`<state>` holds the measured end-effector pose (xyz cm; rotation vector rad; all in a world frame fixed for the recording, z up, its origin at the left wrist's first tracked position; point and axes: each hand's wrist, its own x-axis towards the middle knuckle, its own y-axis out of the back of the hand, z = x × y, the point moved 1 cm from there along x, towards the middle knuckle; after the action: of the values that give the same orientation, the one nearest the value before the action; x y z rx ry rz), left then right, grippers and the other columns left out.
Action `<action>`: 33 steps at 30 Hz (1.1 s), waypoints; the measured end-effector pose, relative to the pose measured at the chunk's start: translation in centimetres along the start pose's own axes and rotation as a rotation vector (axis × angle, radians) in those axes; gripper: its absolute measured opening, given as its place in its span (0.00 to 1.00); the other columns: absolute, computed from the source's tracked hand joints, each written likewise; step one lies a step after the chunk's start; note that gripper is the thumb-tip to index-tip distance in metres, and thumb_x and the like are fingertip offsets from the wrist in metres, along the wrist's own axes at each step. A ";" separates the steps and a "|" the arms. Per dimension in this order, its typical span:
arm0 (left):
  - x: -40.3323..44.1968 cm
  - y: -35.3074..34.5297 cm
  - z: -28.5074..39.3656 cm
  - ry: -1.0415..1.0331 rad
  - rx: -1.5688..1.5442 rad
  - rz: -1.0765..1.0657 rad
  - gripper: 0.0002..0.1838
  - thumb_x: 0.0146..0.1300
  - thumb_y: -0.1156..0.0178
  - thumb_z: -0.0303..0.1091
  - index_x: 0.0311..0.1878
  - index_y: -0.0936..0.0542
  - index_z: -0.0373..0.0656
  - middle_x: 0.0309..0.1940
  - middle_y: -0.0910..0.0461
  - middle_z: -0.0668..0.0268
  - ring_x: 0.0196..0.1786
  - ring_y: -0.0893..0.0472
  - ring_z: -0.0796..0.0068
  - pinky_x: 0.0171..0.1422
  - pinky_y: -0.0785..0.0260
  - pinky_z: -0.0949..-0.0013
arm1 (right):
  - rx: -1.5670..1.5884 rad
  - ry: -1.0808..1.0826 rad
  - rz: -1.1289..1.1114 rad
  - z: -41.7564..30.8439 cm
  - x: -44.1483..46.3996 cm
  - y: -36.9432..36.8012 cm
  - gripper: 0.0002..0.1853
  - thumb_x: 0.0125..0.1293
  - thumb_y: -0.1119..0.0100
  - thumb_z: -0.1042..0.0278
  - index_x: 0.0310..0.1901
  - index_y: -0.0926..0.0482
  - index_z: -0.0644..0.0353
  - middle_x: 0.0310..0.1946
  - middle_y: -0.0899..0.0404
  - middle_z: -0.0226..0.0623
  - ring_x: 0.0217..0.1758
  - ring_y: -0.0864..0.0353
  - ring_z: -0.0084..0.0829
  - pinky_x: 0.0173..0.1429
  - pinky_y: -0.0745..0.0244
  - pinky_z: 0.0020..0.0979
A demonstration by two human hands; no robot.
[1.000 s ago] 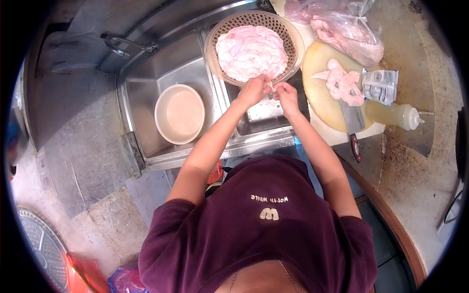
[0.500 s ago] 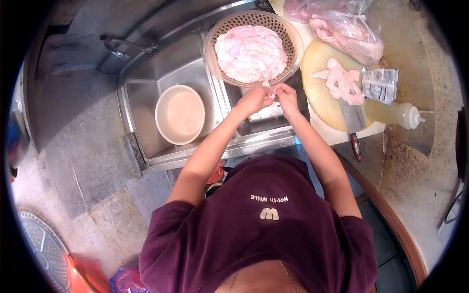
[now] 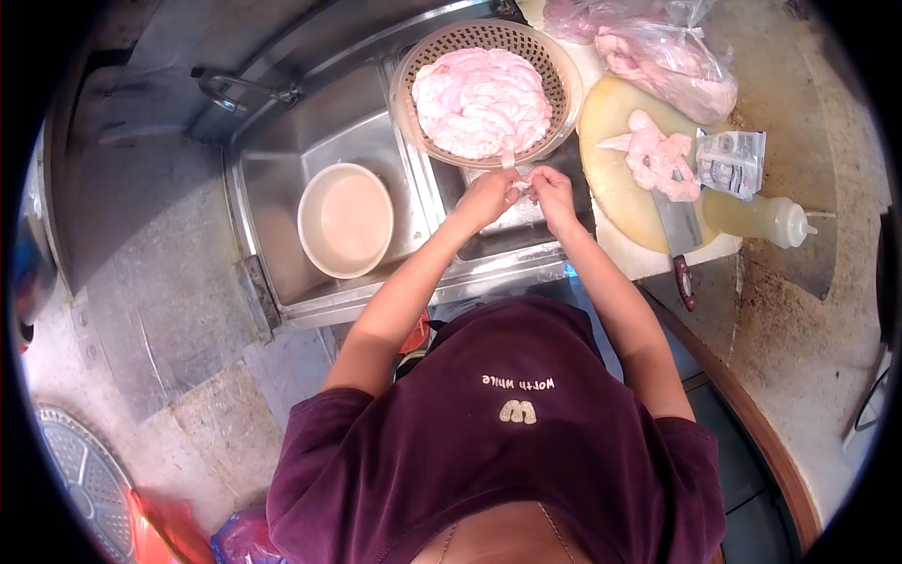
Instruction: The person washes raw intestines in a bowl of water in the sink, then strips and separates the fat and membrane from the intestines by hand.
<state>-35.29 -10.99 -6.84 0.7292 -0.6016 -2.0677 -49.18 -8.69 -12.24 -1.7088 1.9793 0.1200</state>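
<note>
A pale pink strand of raw intestine (image 3: 508, 158) hangs over the near rim of a beige plastic colander (image 3: 407, 117). More of the same pale, folded pieces are heaped in the colander. My left hand (image 3: 489, 195) is closed on the strand just below the rim. Close beside it, my right hand (image 3: 552, 195) pinches the strand's whitish end with thumb and fingers. Both hands are over the right sink basin (image 3: 507, 235), with their fingertips almost touching. The part of the strand inside my fingers is hidden.
A beige bowl (image 3: 346, 222) stands in the left basin, near the faucet (image 3: 246, 94). To the right, a round cutting board (image 3: 615, 202) bears raw meat pieces (image 3: 658, 155) and a cleaver (image 3: 681, 230). Nearby are a squeeze bottle (image 3: 761, 219), a pouch (image 3: 731, 163) and bagged meat (image 3: 662, 70).
My hands have shifted slightly down, away from the colander. More of the strand shows between the rim and my left hand.
</note>
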 end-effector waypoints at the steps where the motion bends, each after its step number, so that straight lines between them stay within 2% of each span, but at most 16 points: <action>1: -0.1 0.4 0.4 0.072 -0.065 0.057 0.12 0.51 0.46 0.29 0.41 0.28 0.40 0.32 0.24 0.49 0.39 0.25 0.50 0.41 0.33 0.56 | -0.004 -0.001 0.011 0.0 0.0 0.0 0.08 0.60 0.54 0.75 0.26 0.25 0.61 0.17 0.31 0.25 0.19 0.36 0.15 0.23 0.41 0.18; 4: -0.1 1.0 0.9 0.067 -0.009 0.221 0.14 0.52 0.46 0.28 0.43 0.30 0.40 0.32 0.24 0.50 0.39 0.25 0.50 0.42 0.33 0.57 | -0.052 -0.016 -0.009 -0.1 0.3 -0.2 0.07 0.59 0.55 0.74 0.27 0.26 0.60 0.21 0.28 0.26 0.22 0.32 0.16 0.28 0.35 0.18; 7: 0.9 1.2 0.4 -0.012 0.014 0.317 0.12 0.52 0.46 0.28 0.41 0.29 0.38 0.32 0.24 0.50 0.39 0.24 0.50 0.42 0.33 0.57 | -0.029 -0.003 0.008 -0.2 0.4 -1.0 0.07 0.59 0.55 0.74 0.28 0.25 0.60 0.21 0.28 0.27 0.23 0.31 0.17 0.29 0.35 0.19; 16: 2.6 1.4 -0.8 0.058 0.074 0.101 0.13 0.49 0.45 0.28 0.39 0.27 0.33 0.31 0.24 0.46 0.38 0.24 0.49 0.41 0.32 0.58 | -0.061 -0.010 0.013 -0.8 0.4 -1.6 0.07 0.59 0.55 0.74 0.27 0.25 0.60 0.20 0.29 0.27 0.22 0.31 0.17 0.28 0.34 0.20; 19: 2.4 1.5 -0.9 0.012 0.072 0.188 0.14 0.49 0.45 0.28 0.40 0.27 0.33 0.30 0.24 0.46 0.37 0.23 0.49 0.40 0.32 0.58 | -0.048 0.010 0.020 -0.7 0.4 -1.9 0.08 0.59 0.55 0.74 0.27 0.25 0.60 0.20 0.28 0.27 0.22 0.31 0.17 0.28 0.34 0.20; 22: 2.2 2.2 -0.4 0.083 0.145 0.160 0.13 0.49 0.45 0.28 0.39 0.26 0.33 0.29 0.24 0.46 0.37 0.23 0.50 0.40 0.32 0.58 | -0.028 0.007 -0.005 -0.7 0.5 -2.1 0.08 0.59 0.55 0.74 0.27 0.25 0.59 0.20 0.28 0.26 0.22 0.31 0.17 0.28 0.35 0.20; 25: 1.6 2.5 0.6 0.129 0.042 0.103 0.10 0.50 0.45 0.29 0.35 0.25 0.34 0.28 0.24 0.46 0.35 0.23 0.51 0.39 0.32 0.60 | -0.025 0.013 -0.012 -0.5 0.4 -2.1 0.08 0.59 0.54 0.73 0.26 0.25 0.59 0.20 0.28 0.26 0.22 0.32 0.17 0.28 0.35 0.20; 28: 0.5 1.1 -0.3 -0.066 -0.160 -0.021 0.08 0.51 0.46 0.30 0.33 0.24 0.36 0.27 0.24 0.48 0.33 0.23 0.52 0.37 0.33 0.62 | -0.023 0.042 -0.023 -0.3 0.3 -1.5 0.08 0.59 0.54 0.73 0.26 0.25 0.59 0.21 0.28 0.25 0.22 0.32 0.16 0.28 0.35 0.19; 31: 0.0 0.2 -1.1 0.001 -0.049 -0.155 0.08 0.52 0.47 0.31 0.34 0.24 0.38 0.28 0.24 0.50 0.32 0.24 0.53 0.37 0.33 0.62 | -0.011 0.033 -0.018 0.0 0.0 -1.0 0.08 0.59 0.55 0.76 0.26 0.26 0.63 0.20 0.29 0.26 0.21 0.35 0.16 0.26 0.39 0.19; 33: 0.2 0.1 -1.4 -0.032 0.058 -0.236 0.08 0.52 0.46 0.31 0.34 0.24 0.39 0.28 0.24 0.51 0.33 0.24 0.53 0.38 0.33 0.61 | -0.027 0.026 -0.029 0.2 -0.3 -0.6 0.08 0.59 0.55 0.76 0.26 0.26 0.63 0.20 0.29 0.26 0.22 0.35 0.16 0.26 0.39 0.19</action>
<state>-34.42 -11.43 -7.85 0.8363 -0.6203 -2.2902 -48.50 -8.43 -12.16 -1.7642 1.9791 0.1158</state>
